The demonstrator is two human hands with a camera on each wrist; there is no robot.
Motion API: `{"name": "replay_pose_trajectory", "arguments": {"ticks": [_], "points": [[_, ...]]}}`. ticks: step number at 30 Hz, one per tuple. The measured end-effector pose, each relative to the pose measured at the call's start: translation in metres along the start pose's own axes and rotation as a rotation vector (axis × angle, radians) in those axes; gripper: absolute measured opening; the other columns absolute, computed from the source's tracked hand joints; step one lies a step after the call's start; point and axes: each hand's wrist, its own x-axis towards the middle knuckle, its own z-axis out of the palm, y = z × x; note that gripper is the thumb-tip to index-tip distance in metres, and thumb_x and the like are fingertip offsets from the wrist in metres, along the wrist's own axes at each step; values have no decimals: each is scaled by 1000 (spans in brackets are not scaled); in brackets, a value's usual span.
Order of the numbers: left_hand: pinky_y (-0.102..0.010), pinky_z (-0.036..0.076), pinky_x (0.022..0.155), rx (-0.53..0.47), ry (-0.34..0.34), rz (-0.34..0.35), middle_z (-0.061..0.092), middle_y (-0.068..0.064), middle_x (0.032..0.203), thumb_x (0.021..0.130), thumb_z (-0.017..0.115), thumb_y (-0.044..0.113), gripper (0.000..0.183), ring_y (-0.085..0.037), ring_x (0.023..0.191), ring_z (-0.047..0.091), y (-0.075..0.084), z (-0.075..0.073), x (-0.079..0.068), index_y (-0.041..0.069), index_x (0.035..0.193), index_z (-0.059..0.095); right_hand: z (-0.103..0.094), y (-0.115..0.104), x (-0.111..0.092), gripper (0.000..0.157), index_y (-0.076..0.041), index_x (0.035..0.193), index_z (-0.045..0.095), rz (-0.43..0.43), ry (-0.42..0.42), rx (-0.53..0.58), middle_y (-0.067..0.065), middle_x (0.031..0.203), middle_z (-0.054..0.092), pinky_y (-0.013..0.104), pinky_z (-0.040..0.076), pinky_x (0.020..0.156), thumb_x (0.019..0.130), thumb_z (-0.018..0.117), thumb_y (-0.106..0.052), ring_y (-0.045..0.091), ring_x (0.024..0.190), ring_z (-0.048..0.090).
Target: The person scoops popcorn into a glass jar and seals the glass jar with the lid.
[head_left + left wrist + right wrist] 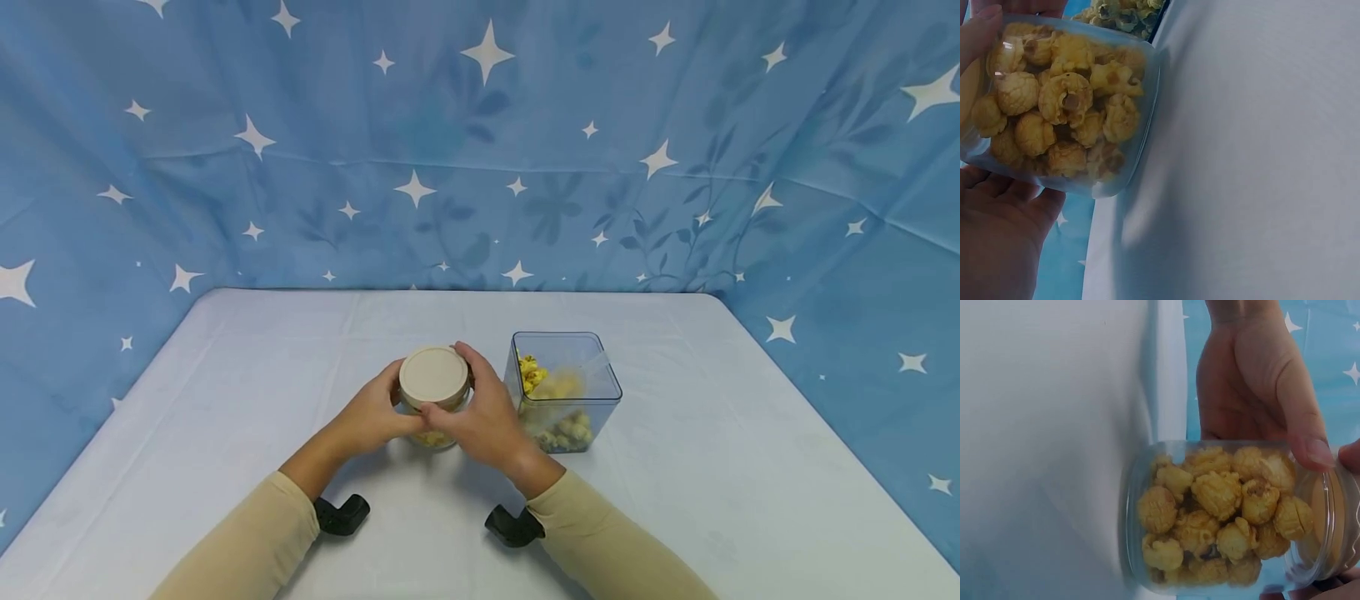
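Note:
A clear plastic jar (1210, 519) of golden popcorn stands on the table between the two hands, with a beige lid (433, 377) on top. My left hand (375, 412) curls around the jar's side, thumb across the front close under the lid. From the other side my right hand (483, 417) grips the lid's edge, its thumb near the left thumb. In the left wrist view, popcorn pieces (1066, 100) show through the jar wall, and its base is at the white cloth.
Right of the jar, beside the right hand, a lidless clear square container (567, 400) holds more popcorn and a translucent piece leaning inside. A white cloth (712, 467) covers the table. Behind it hangs a blue curtain (420, 108) with white stars.

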Motion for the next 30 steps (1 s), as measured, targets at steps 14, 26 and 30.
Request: {"name": "replay_pose_trajectory", "arguments": {"ticks": [14, 26, 30], "points": [[-56, 25, 116, -8, 12, 18, 41, -18, 151, 86, 79, 16, 84, -36, 144, 32, 7, -4, 0, -1, 153, 31, -1, -7, 5, 98, -3, 157, 26, 38, -12, -68, 15, 152, 36, 46, 49, 97, 82, 83, -33, 29, 125, 50], [-56, 26, 116, -13, 25, 2, 43, -18, 150, 85, 79, 15, 84, -35, 143, 34, 7, -3, 0, -1, 152, 32, -1, -7, 6, 87, 2, 152, 35, -21, 16, -129, 19, 146, 44, 49, 51, 92, 83, 79, -28, 32, 119, 53], [-55, 26, 115, -9, 27, 12, 44, -19, 149, 85, 80, 15, 85, -36, 142, 36, 7, -3, 0, -2, 152, 32, 0, -7, 6, 95, 3, 151, 35, 4, 46, -162, 20, 143, 42, 47, 49, 92, 79, 85, -36, 32, 116, 52]]}}
